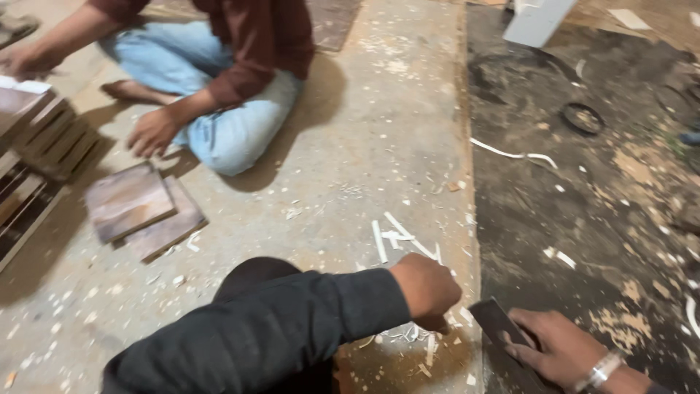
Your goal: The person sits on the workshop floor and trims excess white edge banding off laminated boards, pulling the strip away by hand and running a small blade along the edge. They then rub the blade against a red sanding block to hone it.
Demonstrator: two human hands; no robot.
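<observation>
left hand (430, 290) fisted, contents unclear | right hand (558, 346) gripping dark flat wooden piece (494, 321) | risk: piece slips on white wood shavings (397, 237) beyond hands

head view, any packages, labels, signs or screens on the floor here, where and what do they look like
None: no package, label, sign or screen shows.
Small dark board: bottom right, under the right hand, flat, dark brown.
Left hand: closed above white shavings.
Two flat wood pieces: left, stacked, brown, near another person's hand.
Pale panel: top edge, grey-white, blank.
</observation>
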